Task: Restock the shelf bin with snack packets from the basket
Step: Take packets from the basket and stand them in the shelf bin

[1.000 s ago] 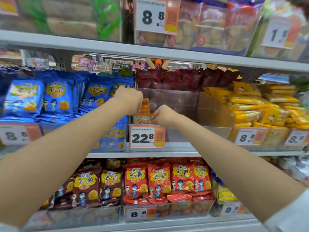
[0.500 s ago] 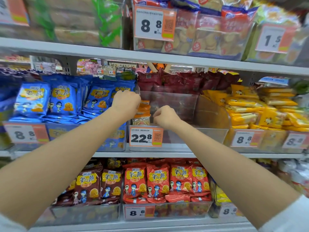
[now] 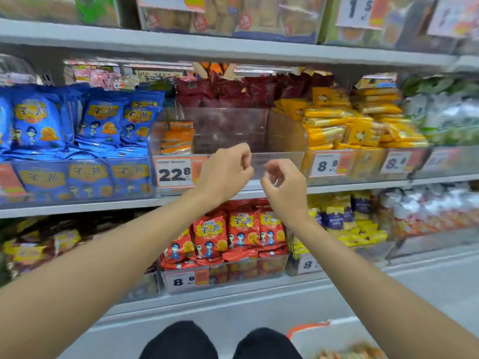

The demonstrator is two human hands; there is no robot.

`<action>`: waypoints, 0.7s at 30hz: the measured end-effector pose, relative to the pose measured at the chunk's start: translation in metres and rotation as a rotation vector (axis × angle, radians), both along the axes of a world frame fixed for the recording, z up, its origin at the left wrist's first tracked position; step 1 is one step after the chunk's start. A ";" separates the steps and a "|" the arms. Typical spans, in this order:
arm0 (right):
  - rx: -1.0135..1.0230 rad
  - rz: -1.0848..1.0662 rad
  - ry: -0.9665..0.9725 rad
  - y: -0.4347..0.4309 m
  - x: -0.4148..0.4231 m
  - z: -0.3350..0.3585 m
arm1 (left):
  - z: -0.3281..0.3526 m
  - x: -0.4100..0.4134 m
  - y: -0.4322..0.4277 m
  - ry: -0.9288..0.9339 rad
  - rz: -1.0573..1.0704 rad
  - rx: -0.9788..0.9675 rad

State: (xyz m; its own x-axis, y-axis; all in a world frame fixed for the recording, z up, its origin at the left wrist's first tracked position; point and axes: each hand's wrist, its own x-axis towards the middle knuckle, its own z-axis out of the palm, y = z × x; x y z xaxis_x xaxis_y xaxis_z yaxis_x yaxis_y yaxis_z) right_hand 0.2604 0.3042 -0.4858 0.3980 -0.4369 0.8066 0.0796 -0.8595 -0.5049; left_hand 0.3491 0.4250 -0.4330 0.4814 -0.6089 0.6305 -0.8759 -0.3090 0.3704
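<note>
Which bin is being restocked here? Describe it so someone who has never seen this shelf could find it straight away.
On the middle shelf, look between the blue packets and the yellow packets for the clear bin. Unlike its full neighbours it is nearly empty, with one small stack of orange packets at its left end, and its price tag reads 22.8, not 8.8.

One wide-angle head camera faces forward and slightly down, close to the shelves (image 3: 233,49), the clear bin (image 3: 285,130) near centre. Both forearms (image 3: 116,255) enter from the bottom corners, knees (image 3: 181,340) at the lower edge.
</note>
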 end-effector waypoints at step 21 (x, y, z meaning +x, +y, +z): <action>0.719 -0.193 1.315 -0.092 -0.286 -0.318 | -0.345 -0.199 -0.148 0.618 -0.351 0.922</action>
